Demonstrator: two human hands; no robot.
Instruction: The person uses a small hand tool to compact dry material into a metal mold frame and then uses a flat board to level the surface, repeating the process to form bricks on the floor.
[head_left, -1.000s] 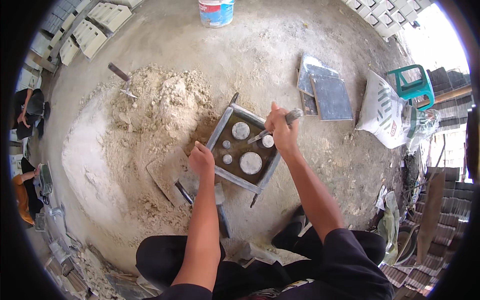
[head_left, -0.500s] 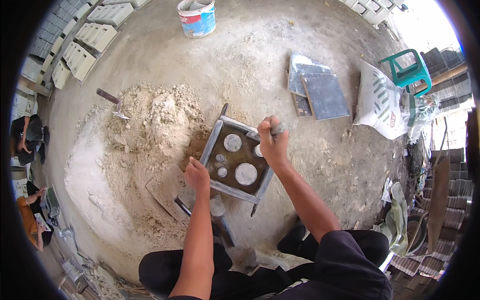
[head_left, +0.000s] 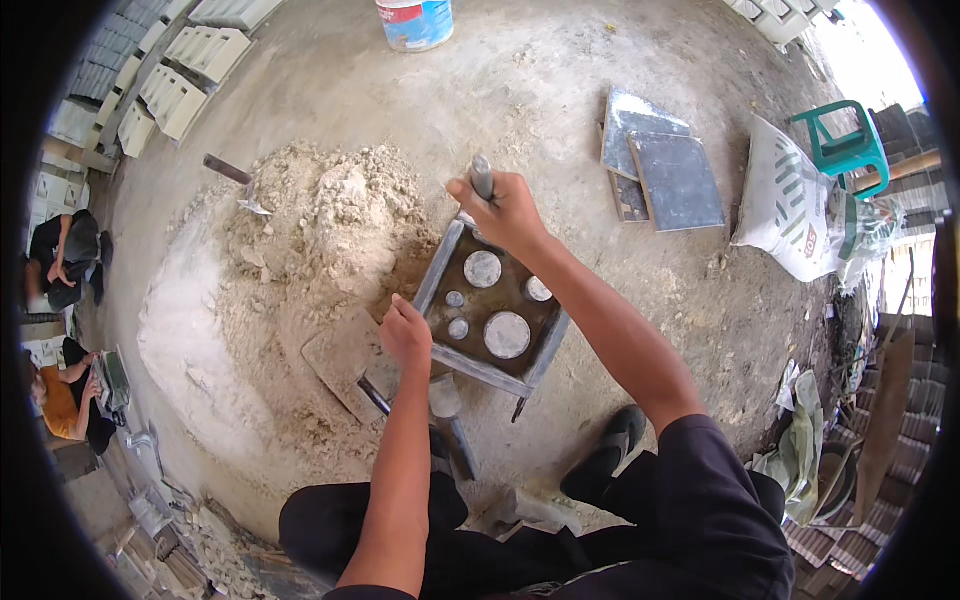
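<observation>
A square metal mould (head_left: 549, 353) with a dark sandy filling lies on the floor in front of me. Several pale round discs, such as the large disc (head_left: 507, 335), show in the filling. Over the mould's far edge, my right hand (head_left: 508, 212) is closed round a grey rounded handle (head_left: 482, 178); the tool's other end is hidden. Beside the mould's left side my left hand (head_left: 406, 332) is closed, and what it grips, if anything, is hidden. A hammer-like tool (head_left: 445, 396) lies by the near left corner.
A mound of pale sandy powder (head_left: 340, 205) lies left, with a trowel (head_left: 228, 168) stuck in it and a flat blade (head_left: 335, 370) near my left hand. Beyond stand a bucket (head_left: 417, 28), flat boards (head_left: 678, 180), a sack (head_left: 785, 205) and a green stool (head_left: 845, 148). Two people (head_left: 75, 400) sit at far left.
My right hand has moved left and farther away with the grey handle, from the mould's right side to its far edge. My left hand stays by the mould's left side.
</observation>
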